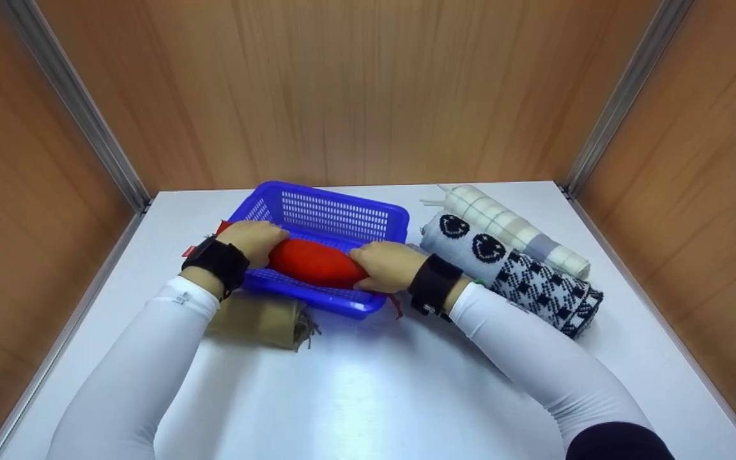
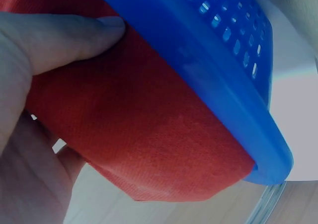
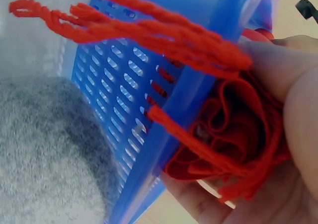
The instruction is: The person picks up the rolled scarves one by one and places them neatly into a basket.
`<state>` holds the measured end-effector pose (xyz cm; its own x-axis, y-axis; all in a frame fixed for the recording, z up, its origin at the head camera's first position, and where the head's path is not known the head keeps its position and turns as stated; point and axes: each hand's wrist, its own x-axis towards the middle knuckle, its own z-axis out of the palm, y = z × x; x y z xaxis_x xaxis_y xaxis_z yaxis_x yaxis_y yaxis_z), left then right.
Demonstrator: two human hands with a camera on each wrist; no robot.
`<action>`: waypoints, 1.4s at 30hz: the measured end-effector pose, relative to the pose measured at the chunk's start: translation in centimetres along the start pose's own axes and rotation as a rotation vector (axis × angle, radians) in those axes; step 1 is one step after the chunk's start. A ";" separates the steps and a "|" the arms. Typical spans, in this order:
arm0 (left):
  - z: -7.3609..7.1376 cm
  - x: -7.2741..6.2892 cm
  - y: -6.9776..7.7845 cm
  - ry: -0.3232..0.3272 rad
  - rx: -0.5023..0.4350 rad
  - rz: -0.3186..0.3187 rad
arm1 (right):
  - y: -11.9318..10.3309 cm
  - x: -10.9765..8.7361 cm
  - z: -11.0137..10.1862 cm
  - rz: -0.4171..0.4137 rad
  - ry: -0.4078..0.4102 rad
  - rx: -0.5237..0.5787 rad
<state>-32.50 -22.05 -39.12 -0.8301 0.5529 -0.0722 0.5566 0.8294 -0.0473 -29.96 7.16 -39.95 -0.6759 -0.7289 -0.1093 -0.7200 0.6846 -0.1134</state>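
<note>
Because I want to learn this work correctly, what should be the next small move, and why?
Probably the right hand should tuck the fringe of the red roll inside the blue basket: the left hand holds it near the other end, while the fringe hangs outside.

right grip (image 3: 300,110): holds red roll (image 3: 238,129) | strands (image 3: 149,35): across blue basket (image 3: 186,97) | grey fabric (image 3: 49,149): left

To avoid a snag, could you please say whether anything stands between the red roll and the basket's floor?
Possibly the basket rim: fringe from the red roll crosses it beside the right hand. Nothing else visible intervenes, though the roll hides some floor.
</note>
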 end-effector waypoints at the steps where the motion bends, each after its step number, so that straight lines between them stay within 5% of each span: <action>1: 0.1 0.0 0.0 -0.005 -0.001 0.001 | 0.0 0.1 0.1 -0.002 -0.005 0.000; 21: 0.6 0.7 0.1 -0.071 -0.039 0.003 | -0.3 1.0 1.3 -0.003 -0.039 -0.019; 42: 2.9 1.8 0.1 -0.180 -0.032 -0.061 | -0.6 1.8 1.6 0.103 -0.142 0.041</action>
<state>-33.84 -21.20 -42.10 -0.8414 0.4805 -0.2475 0.5013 0.8649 -0.0252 -30.45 5.45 -41.64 -0.7142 -0.6495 -0.2609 -0.6393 0.7571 -0.1346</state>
